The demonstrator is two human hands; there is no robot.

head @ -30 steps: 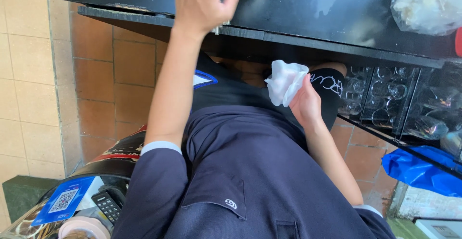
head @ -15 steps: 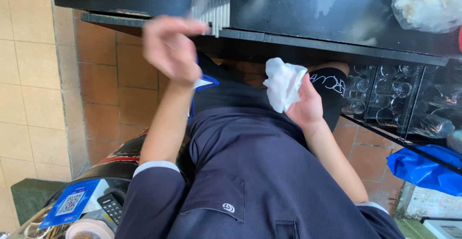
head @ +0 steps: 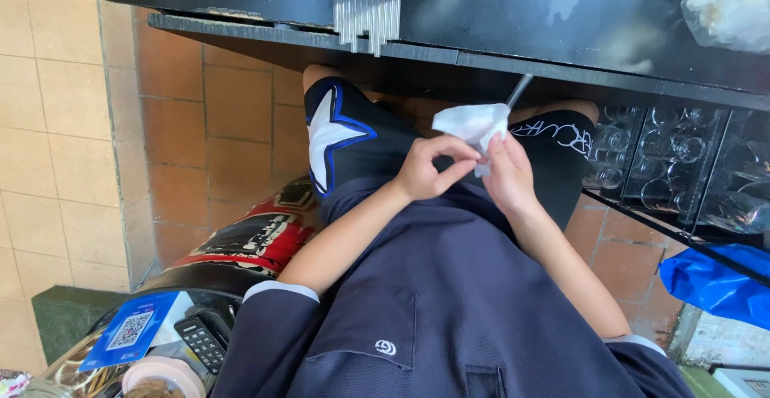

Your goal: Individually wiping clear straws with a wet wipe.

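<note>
Right hand: Now I see the right hand (head: 511, 175) just below the counter edge, fingers upright and pressed together against a crumpled white tissue (head: 475, 124).
Left hand: I have the left hand (head: 427, 172) right beside it, thumb and forefinger curled into a pinch that meets the lower edge of the tissue; both hands are closed on it from either side.
Tissue: it sits bunched between the two hands, above the lap, and a thin grey rod (head: 519, 91) pokes up out of its top toward the counter underside. I cannot tell what the rod is.
Body: under the hands I see a dark navy shirt (head: 449, 302) and black shorts (head: 361, 137) with a white star outlined in blue.
Counter: the black counter (head: 561, 21) runs across the top, with a bundle of clear straws (head: 367, 1) hanging over its edge, well apart from the hands.
Right side: a rack of upturned glasses (head: 682, 161) sits under the counter, and a blue plastic bag (head: 718, 284) lies below it.
Lower left: a calculator (head: 200, 340), a blue card with a square code (head: 128, 330) and a roll of tape (head: 160, 375) rest near my left elbow.
</note>
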